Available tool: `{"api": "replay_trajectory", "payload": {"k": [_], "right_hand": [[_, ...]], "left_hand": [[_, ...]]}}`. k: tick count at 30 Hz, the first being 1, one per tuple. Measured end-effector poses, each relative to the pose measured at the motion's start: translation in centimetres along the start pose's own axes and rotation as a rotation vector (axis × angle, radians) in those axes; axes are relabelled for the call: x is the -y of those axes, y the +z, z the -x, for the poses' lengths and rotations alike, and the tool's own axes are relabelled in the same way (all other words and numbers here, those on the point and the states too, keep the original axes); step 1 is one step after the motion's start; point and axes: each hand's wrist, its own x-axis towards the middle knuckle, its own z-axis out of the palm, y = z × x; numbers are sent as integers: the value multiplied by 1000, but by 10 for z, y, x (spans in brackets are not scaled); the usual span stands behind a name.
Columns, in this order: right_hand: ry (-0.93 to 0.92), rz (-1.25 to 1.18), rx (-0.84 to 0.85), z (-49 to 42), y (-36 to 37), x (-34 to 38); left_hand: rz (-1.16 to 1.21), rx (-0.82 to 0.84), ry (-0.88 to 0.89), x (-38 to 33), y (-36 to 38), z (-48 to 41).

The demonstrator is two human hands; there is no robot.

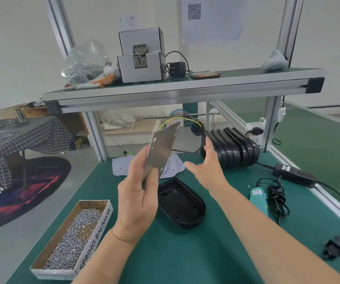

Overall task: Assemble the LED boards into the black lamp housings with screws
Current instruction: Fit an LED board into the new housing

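Observation:
My left hand (139, 193) grips the lower end of a grey LED board (162, 147), tilted up above the table with its bare metal back toward me. My right hand (208, 171) hovers just right of the board, fingers spread and straight, holding nothing. An empty black lamp housing (182, 204) lies open side up on the green mat below both hands. More LED boards (120, 167) lie stacked flat behind my left hand. A row of black housings (236, 148) stands on edge at the back right. A cardboard box of screws (77, 236) sits at the front left.
A teal electric screwdriver (258, 198) with a coiled black cable lies to the right, its power brick (294, 174) near the table's right rail. A shelf (177, 87) overhead carries a screw feeder, a bag of screws and a phone. Coloured wires hang behind the board.

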Motion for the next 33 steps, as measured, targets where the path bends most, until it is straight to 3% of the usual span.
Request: {"api": "replay_trajectory", "payload": {"k": [5, 8, 11, 15, 19, 26, 33], "right_hand": [[65, -97, 59, -25, -3, 7], [114, 43, 70, -19, -8, -14], [64, 145, 72, -8, -16, -34], [-54, -141, -176, -6, -26, -23], [-269, -211, -287, -5, -38, 12], [-467, -89, -319, 8, -34, 53], [-458, -49, -272, 11, -25, 49]], "left_hand": [[213, -158, 9, -39, -7, -16], [387, -345, -136, -44, -14, -30], [607, -489, -446, -26, -25, -41], [787, -626, -1077, 19, -21, -35], [925, -707, -1343, 45, -9, -2], [1126, -844, -1372, 65, 8, 24], [1054, -691, -1378, 83, -1, 33]]}}
